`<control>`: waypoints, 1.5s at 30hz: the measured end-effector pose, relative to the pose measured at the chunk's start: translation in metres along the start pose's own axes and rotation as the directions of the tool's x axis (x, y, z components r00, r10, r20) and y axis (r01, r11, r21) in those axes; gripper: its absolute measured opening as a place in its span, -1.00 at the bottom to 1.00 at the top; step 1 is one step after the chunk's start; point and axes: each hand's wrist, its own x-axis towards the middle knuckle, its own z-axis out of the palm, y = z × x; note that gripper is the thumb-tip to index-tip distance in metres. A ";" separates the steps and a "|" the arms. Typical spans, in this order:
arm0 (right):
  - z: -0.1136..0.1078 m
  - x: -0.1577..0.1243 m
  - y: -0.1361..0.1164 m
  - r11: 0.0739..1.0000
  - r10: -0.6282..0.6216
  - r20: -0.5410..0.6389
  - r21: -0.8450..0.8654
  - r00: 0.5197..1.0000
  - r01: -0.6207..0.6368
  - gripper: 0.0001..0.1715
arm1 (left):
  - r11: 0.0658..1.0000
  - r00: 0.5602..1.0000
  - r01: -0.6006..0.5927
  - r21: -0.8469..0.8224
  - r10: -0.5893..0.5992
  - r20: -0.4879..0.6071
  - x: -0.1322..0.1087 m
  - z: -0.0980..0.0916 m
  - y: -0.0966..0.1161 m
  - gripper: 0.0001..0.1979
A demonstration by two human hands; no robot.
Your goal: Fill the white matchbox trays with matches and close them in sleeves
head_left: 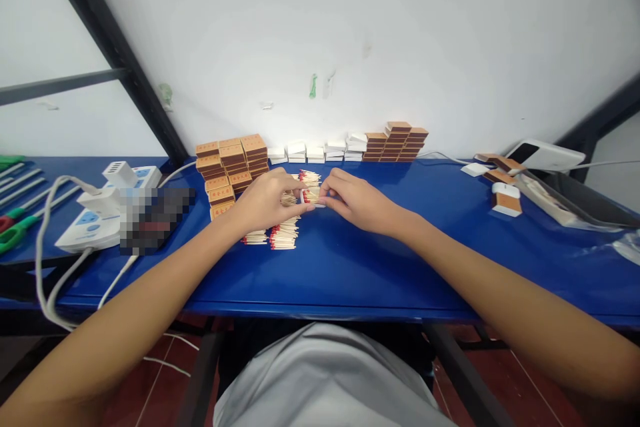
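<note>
My left hand (267,200) and my right hand (357,200) meet over the middle of the blue table (350,267). Between their pinched fingertips sits a small white matchbox tray (311,195) filled with red-tipped matches; both hands grip it. A loose heap of matches (283,235) lies on the table just below my left hand, and more matches (310,177) lie behind the tray.
Brown matchbox stacks stand at the back left (233,163) and back right (397,140), with white inner trays (315,150) between them. Power strips and cables (107,203) lie at the left, scissors (17,230) far left, loose boxes (506,199) and a white device (545,155) at the right.
</note>
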 end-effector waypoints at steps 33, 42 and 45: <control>0.001 0.004 0.004 0.994 0.002 -0.200 0.109 0.980 0.020 -0.81 | 0.996 0.994 0.068 -0.065 -0.074 -0.083 0.001 -0.004 -0.002 -0.61; 0.016 0.012 0.027 0.998 0.062 -0.020 0.024 0.998 -0.061 -0.87 | 0.967 0.962 0.242 0.074 -0.229 -0.149 0.001 -0.015 -0.015 -0.54; 0.019 0.013 0.029 0.997 0.070 0.010 0.023 0.997 -0.071 -0.89 | 0.969 0.967 0.234 0.074 -0.224 -0.124 0.001 -0.014 -0.016 -0.55</control>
